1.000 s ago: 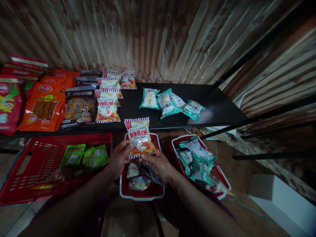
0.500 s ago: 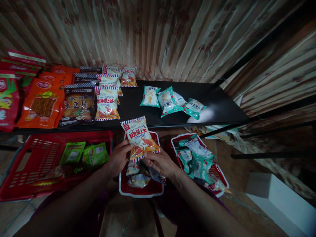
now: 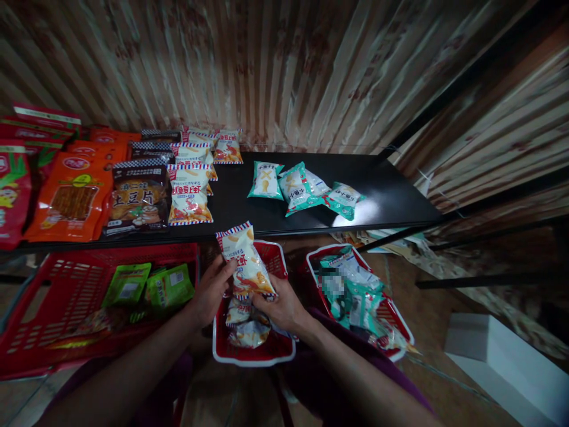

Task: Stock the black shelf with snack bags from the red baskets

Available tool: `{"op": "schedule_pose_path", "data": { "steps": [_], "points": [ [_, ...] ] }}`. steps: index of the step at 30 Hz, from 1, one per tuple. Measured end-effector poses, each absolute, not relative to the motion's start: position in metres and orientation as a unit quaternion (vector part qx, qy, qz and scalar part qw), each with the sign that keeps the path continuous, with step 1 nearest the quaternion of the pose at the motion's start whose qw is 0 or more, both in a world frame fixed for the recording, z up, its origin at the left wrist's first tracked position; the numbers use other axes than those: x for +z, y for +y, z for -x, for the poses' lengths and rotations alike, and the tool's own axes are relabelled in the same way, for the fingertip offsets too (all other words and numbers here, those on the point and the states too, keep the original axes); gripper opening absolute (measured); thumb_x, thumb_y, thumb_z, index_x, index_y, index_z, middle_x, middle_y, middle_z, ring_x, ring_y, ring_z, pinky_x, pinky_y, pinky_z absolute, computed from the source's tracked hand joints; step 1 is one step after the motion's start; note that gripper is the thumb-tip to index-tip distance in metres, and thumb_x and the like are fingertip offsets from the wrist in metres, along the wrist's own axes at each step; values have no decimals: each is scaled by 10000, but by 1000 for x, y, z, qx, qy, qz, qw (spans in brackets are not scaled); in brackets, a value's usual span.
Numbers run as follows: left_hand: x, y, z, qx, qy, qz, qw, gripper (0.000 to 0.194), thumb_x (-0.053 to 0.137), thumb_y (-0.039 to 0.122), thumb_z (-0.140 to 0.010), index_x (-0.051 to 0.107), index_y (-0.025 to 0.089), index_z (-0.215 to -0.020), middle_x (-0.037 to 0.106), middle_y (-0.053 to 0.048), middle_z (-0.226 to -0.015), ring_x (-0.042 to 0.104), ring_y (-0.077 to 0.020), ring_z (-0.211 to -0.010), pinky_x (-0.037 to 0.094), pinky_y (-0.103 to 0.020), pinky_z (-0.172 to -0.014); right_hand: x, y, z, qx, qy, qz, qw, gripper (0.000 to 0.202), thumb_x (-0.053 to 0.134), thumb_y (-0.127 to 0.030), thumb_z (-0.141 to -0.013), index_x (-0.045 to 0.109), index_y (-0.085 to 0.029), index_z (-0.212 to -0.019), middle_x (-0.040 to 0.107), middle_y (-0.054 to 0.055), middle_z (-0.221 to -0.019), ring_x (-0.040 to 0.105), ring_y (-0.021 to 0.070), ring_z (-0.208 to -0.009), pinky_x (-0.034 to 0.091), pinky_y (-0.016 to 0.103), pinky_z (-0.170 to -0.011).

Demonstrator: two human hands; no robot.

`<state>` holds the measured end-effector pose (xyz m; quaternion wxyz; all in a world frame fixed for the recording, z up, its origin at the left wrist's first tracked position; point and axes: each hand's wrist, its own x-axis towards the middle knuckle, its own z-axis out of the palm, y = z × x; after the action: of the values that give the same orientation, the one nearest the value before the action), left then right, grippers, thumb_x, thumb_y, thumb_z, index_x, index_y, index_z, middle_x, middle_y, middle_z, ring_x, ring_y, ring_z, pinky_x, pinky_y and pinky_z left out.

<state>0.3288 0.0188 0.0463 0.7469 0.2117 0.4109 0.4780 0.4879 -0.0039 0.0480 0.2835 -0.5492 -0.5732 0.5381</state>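
A white and orange snack bag (image 3: pixel 246 261) with striped ends is held between my two hands, above the middle red basket (image 3: pixel 254 359). My left hand (image 3: pixel 214 287) grips its left edge with the fingers closed. On the lower right corner of the bag, my right hand (image 3: pixel 282 305) is closed, thumb on the front. Under the held bag, more bags (image 3: pixel 249 334) lie in the basket. Similar white and orange bags (image 3: pixel 190 196) stand in rows on the black shelf (image 3: pixel 231 213), beside dark potato-chip bags (image 3: pixel 138 196).
Several teal bags (image 3: pixel 265 179) lie on the shelf. Orange bags (image 3: pixel 73 198) and red bags (image 3: pixel 11 196) stand at its left. A left red basket (image 3: pixel 35 308) holds green packets (image 3: pixel 127 283); a right basket (image 3: pixel 402 323) holds teal bags. A white box (image 3: pixel 507 356) sits at right.
The held bag has turned slightly more upright, and my left hand has shifted a little along its edge. The shelf appears slightly lower in view.
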Motion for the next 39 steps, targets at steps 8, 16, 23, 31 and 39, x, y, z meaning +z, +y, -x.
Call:
{"op": "schedule_pose_path", "data": {
  "steps": [8, 16, 23, 31, 39],
  "points": [
    [41, 19, -330, 489, 415, -181, 746, 346, 678, 351, -730, 605, 186, -1026, 705, -37, -956, 648, -211, -904, 490, -321, -817, 51, -6, -484, 544, -587, 525, 289, 91, 539, -237, -712, 546, -164, -766, 548, -18, -656, 465, 98, -559, 388, 203, -516],
    [35, 17, -323, 441, 470, -222, 731, 371, 681, 422, -709, 617, 193, -994, 687, -56, -983, 658, -203, -847, 496, -293, -740, 50, -6, -487, 415, -703, 515, 263, 26, 494, -168, -665, 490, -176, -640, 491, -28, -572, 424, 92, -513, 332, 208, -509],
    [26, 17, -322, 457, 516, -264, 675, 439, 709, 341, -686, 543, 232, -1077, 643, -52, -1094, 620, -199, -946, 475, -275, -756, 48, -8, -487, 249, -821, 482, 175, 95, 542, -193, -635, 476, -186, -568, 550, 13, -617, 507, 133, -614, 337, 239, -578],
    [20, 10, -322, 401, 453, -233, 761, 343, 630, 392, -755, 583, 190, -1028, 674, -65, -997, 644, -192, -849, 483, -292, -726, 49, -12, -482, 205, -839, 504, -19, 81, 557, -259, -724, 591, -187, -713, 653, 44, -743, 598, 176, -713, 377, 260, -631],
    [16, 0, -324, 406, 469, -248, 744, 468, 732, 291, -670, 571, 176, -1094, 678, -69, -1032, 619, -213, -946, 457, -297, -810, 44, -19, -471, 194, -869, 452, -57, 149, 502, -258, -777, 603, -168, -841, 666, 81, -839, 602, 195, -756, 402, 283, -674]
  ]
}}
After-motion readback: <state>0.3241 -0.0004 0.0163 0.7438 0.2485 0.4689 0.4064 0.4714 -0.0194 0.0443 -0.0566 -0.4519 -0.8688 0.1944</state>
